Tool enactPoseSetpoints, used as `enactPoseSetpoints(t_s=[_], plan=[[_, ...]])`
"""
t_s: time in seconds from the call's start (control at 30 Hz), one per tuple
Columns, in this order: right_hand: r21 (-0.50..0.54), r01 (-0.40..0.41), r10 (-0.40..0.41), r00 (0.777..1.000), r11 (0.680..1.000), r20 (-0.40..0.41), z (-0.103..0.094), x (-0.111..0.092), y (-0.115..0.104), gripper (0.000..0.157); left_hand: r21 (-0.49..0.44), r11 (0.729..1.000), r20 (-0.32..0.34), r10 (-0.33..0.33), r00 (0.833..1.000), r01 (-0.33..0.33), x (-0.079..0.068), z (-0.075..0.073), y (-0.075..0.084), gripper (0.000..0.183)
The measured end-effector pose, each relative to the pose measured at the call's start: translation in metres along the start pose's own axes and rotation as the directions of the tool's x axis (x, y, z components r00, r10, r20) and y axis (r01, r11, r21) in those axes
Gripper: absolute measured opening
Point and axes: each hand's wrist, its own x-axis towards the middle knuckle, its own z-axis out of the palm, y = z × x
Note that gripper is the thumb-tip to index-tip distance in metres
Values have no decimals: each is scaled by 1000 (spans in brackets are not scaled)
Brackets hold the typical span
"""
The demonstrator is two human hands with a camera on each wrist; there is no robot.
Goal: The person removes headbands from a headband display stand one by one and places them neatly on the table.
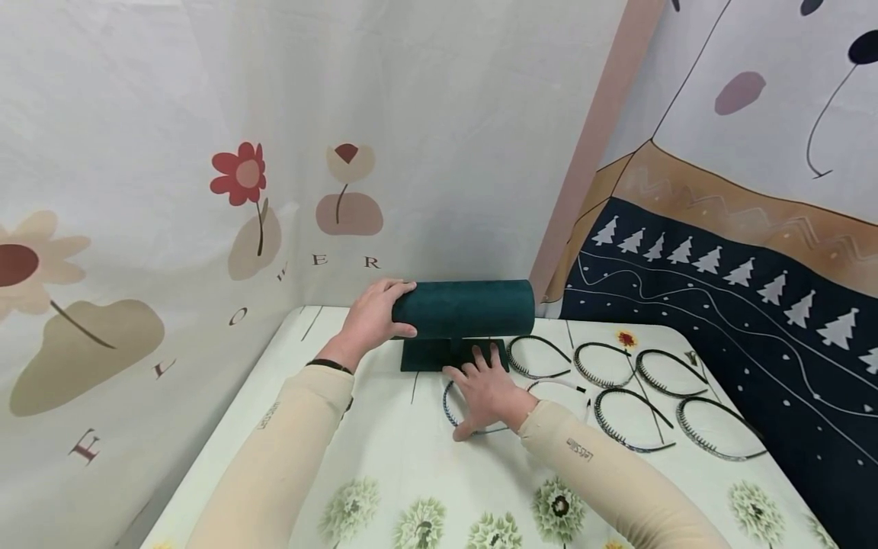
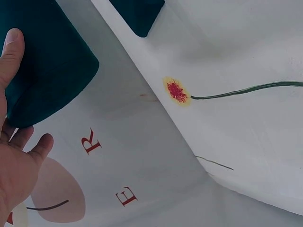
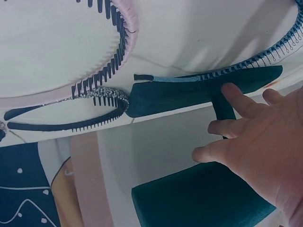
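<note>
A dark green velvet headband stand (image 1: 473,309), a thick horizontal roll on a short post and flat base (image 1: 425,356), stands at the back of the table. My left hand (image 1: 373,319) grips the roll's left end, thumb in front; in the left wrist view the fingers (image 2: 21,138) lie at its edge. With fingers spread, my right hand (image 1: 488,396) hovers over a blue toothed headband (image 3: 227,70) lying in front of the base. The hand covers part of that headband in the head view. No headband is on the roll.
Several toothed headbands lie to the right, among them a pale pink one (image 3: 131,19), a glittery one (image 3: 102,92) by the base and a dark one (image 1: 604,427). A printed white cloth covers the table (image 1: 384,450). Patterned curtains (image 1: 439,152) hang close behind and at the sides.
</note>
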Motion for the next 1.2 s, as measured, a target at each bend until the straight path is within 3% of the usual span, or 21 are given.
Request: enactPoseSetpoints(t_s=[0.37, 0.63, 0.83, 1.2], plan=[[87, -10, 13, 999, 996, -37, -9, -17, 10, 131, 2, 1000, 1, 1, 1000, -1, 0, -1, 2, 89], [137, -11, 20, 998, 990, -63, -3, -35, 31, 129, 11, 1000, 13, 18, 1000, -18, 3, -1, 3, 89], [267, -36, 54, 997, 963, -61, 6, -60, 60, 127, 33, 999, 13, 39, 999, -40, 5, -1, 1, 88], [376, -195, 239, 969, 906, -71, 31, -110, 128, 124, 78, 995, 34, 64, 997, -67, 3, -2, -6, 94]])
